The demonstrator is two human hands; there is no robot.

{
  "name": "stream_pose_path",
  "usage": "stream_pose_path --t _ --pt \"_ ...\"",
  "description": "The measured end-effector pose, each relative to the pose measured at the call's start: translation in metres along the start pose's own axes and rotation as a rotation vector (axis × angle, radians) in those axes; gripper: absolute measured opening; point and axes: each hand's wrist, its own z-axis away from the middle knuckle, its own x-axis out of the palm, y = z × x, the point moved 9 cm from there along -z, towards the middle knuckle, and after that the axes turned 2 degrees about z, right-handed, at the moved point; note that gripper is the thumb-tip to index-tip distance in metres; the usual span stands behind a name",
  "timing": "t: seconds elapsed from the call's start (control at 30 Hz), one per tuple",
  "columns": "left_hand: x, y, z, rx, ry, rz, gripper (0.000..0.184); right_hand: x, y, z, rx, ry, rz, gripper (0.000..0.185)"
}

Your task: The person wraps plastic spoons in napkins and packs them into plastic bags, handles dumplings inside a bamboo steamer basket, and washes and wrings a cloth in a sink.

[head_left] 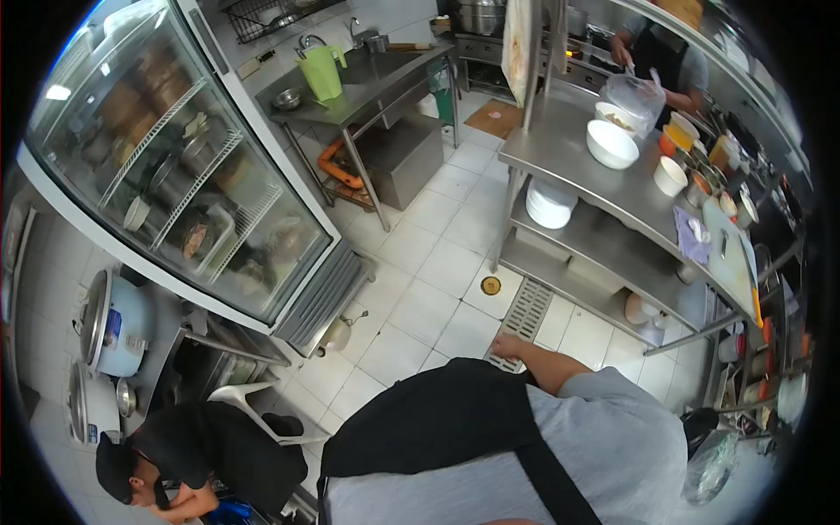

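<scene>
My right hand [507, 347] hangs in front of my black apron [429, 411], above the floor near a metal drain grate [528, 311]. Its fingers look curled in; whether they hold anything small is hidden. No object sticks out of it. My left hand is out of view. Ahead and to the right stands a steel counter [560, 131] with a white bowl [612, 144] on top. Below, a stack of white plates [550, 205] rests on its shelf.
A glass-door fridge [175, 166] stands at left. At the back, a green pitcher [322, 73] sits on the sink table [385, 74]. One person [219, 455] bends at lower left by a white chair [249, 398]. Another person [665, 61] handles a plastic bag [634, 96] behind the counter.
</scene>
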Motion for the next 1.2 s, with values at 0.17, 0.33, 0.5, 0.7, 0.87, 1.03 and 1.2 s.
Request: stream_pose_path --t 0.17,0.33,0.5,0.7,0.87,1.03,1.2 --pt "0.027 -0.012 0.034 -0.159 0.029 0.065 0.05 0.017 0.053 0.001 0.077 -0.588 0.176 0.017" --pt "0.032 -0.011 0.203 -0.532 0.156 0.285 0.049 -0.055 0.045 -0.12 0.05 -0.383 -0.06 0.017" --pt "0.106 -0.009 0.38 -0.897 0.369 0.929 0.021 -0.066 -0.127 -0.219 -0.196 -0.381 0.0 0.02" --pt "0.368 -0.007 0.49 -1.035 0.463 2.105 0.019 0.056 -0.332 -0.148 -0.661 -0.592 0.256 0.024" --pt "0.454 -0.003 0.6 -1.177 0.183 1.227 0.022 0.228 -0.436 0.04 -1.033 -0.759 0.347 0.023" --pt "0.384 -0.001 0.684 -1.371 0.198 1.317 0.03 0.361 -0.48 0.286 -1.497 -1.24 0.669 0.037" --pt "0.437 -0.047 0.659 -1.338 0.253 1.065 0.04 0.304 -0.554 0.405 -1.595 -1.232 0.374 0.034"
